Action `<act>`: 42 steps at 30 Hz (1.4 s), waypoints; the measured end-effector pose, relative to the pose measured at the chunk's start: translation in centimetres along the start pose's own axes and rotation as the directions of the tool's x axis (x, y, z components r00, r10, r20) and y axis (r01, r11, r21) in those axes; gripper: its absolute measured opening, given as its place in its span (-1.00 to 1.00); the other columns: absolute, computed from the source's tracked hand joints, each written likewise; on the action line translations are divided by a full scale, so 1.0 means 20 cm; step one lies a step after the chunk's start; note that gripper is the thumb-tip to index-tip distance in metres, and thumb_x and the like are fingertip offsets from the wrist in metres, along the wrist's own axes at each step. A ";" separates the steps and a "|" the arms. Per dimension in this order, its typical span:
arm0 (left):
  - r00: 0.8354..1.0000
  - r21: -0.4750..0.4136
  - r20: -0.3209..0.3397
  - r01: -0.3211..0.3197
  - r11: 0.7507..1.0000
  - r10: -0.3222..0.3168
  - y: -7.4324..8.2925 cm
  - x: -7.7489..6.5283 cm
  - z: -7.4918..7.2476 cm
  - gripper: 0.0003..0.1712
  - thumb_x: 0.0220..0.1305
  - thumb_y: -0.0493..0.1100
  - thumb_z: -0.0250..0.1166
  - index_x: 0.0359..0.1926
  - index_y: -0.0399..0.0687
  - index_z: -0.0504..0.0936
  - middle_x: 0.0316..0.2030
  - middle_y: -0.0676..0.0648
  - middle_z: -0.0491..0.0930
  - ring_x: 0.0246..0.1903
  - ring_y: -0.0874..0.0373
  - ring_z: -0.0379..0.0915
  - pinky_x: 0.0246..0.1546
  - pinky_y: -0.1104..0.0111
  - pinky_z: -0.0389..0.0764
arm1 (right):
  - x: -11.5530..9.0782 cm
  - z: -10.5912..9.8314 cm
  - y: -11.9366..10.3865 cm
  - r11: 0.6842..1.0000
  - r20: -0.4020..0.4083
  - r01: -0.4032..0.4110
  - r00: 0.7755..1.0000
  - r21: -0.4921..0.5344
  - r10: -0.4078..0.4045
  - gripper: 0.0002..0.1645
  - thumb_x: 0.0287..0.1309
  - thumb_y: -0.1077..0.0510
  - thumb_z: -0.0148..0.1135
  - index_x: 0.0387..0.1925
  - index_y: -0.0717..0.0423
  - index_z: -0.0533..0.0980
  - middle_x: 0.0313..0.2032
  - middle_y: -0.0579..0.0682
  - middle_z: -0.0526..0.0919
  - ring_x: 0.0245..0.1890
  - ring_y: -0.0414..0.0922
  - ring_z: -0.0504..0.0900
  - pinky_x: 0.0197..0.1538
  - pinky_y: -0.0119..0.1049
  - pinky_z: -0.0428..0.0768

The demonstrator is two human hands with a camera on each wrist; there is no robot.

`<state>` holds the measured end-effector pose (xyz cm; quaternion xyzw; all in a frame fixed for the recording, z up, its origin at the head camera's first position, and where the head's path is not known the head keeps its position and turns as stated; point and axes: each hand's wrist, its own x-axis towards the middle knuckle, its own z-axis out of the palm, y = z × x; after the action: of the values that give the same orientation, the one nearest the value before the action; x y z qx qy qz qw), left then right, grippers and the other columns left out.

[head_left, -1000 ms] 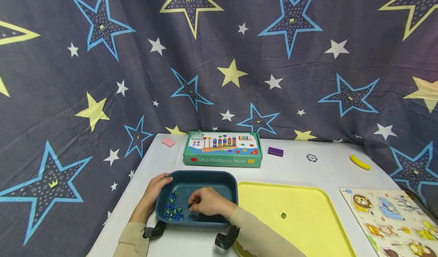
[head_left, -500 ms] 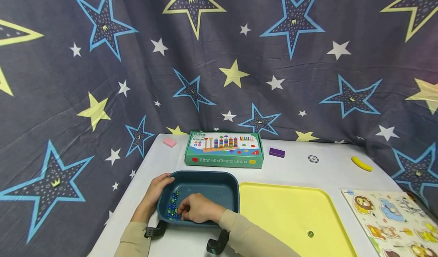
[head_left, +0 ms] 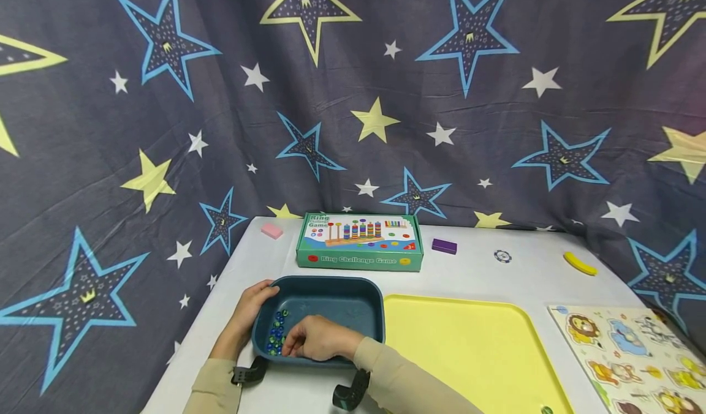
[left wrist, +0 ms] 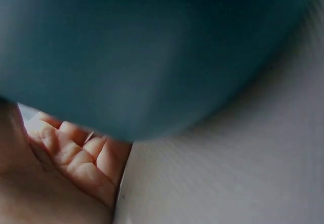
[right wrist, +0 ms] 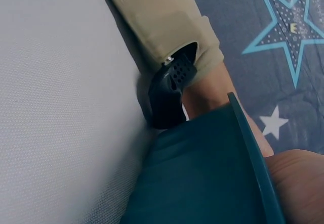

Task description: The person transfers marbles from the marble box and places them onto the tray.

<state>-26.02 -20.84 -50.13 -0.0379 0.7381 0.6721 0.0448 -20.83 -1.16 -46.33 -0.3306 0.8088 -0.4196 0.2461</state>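
Note:
A dark teal plastic tub (head_left: 331, 285) stands on the white table. My left hand (head_left: 246, 314) grips its left end, thumb over the rim and fingers along the outside wall; in the left wrist view the curled fingers (left wrist: 76, 153) show behind the tub. Blue and green glass marbles (head_left: 276, 334) lie gathered at the tub's left end. Inside the tub, my right hand (head_left: 320, 338) has bent fingers pointing down right at the marbles. Its fingertips are hidden, and I cannot tell whether they pinch a marble. One green marble (head_left: 546, 410) is on the yellow tray.
The yellow tray (head_left: 452, 307) lies right beside the tub. Behind stand a green game box (head_left: 358, 261), a pink block (head_left: 271, 230) and a purple block (head_left: 444, 245). Farther right are a chip (head_left: 502, 256), a yellow curved piece (head_left: 580, 263) and an animal puzzle board (head_left: 623, 340).
My right hand has moved left inside the tub to the marbles. The lone green marble has rolled across the yellow tray toward its near right corner. My left hand stays at the tub.

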 end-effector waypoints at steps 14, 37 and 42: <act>0.999 -0.011 0.033 0.032 0.999 -0.032 0.07 -0.03 0.00 -0.65 0.24 -0.15 0.12 -0.09 -0.36 0.50 -0.25 -0.26 0.54 -0.28 0.01 0.43 -0.27 0.27 0.48 | 0.01 -0.01 0.01 0.992 0.030 0.006 1.000 0.123 -0.010 -0.87 0.03 0.33 0.18 -0.41 0.07 0.60 -0.55 -0.22 0.59 -0.56 -0.35 0.47 -0.44 -0.49 0.43; 1.000 0.020 0.002 0.014 1.000 -0.014 0.01 -0.01 -0.01 -0.65 0.20 -0.08 0.18 -0.11 -0.25 0.53 -0.29 -0.16 0.56 -0.32 0.08 0.46 -0.31 0.34 0.48 | -0.35 -0.32 0.05 0.993 -0.370 0.054 0.929 0.109 -0.010 -0.87 0.19 0.11 0.11 -0.25 -0.09 0.56 -0.35 -0.08 0.59 -0.64 -0.20 0.41 -0.56 -0.33 0.47; 0.999 0.038 0.020 0.024 0.999 -0.025 0.09 -0.06 0.01 -0.68 0.24 -0.14 0.13 -0.09 -0.28 0.52 -0.23 -0.25 0.54 -0.27 0.02 0.45 -0.28 0.33 0.47 | -0.50 -0.41 0.07 0.994 -0.476 0.021 0.879 0.108 0.033 -0.88 0.17 0.14 0.14 -0.25 -0.11 0.55 -0.37 -0.09 0.59 -0.64 -0.22 0.39 -0.57 -0.34 0.45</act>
<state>-25.04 -20.48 -48.18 -0.0392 0.7495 0.6580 0.0612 -20.19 11.18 -42.04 -0.2005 0.8211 -0.5312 0.0585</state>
